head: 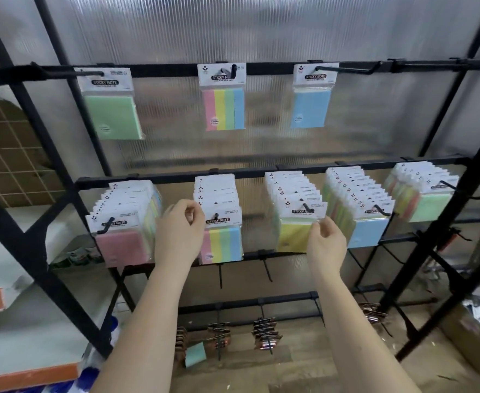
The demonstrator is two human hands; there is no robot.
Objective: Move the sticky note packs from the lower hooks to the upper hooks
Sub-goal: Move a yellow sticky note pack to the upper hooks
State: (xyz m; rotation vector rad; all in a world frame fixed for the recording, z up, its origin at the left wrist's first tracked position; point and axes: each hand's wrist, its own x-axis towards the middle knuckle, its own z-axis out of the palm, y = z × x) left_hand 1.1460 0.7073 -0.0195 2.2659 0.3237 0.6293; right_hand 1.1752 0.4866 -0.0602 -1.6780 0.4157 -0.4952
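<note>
Both hands are up at the lower rail [261,173], where five hooks carry thick stacks of clear-bagged packs with white header cards. "STICKY NOTE" reads in black on the front cards. The left hand [180,234] has its fingers curled at the left edge of the striped pack [222,241], pink, yellow, green and blue; whether they grip it I cannot tell. The right hand [327,242] pinches the lower right corner of the yellow pack [295,231] header, on the middle hook. Pink pack [119,245] fronts the far-left stack, blue pack [368,232] the fourth. On the upper rail [261,70], three single packs hang: green [111,114], striped [224,107], blue [312,107]. Behind, ribbed translucent sheet [233,29] on a black metal frame.
</note>
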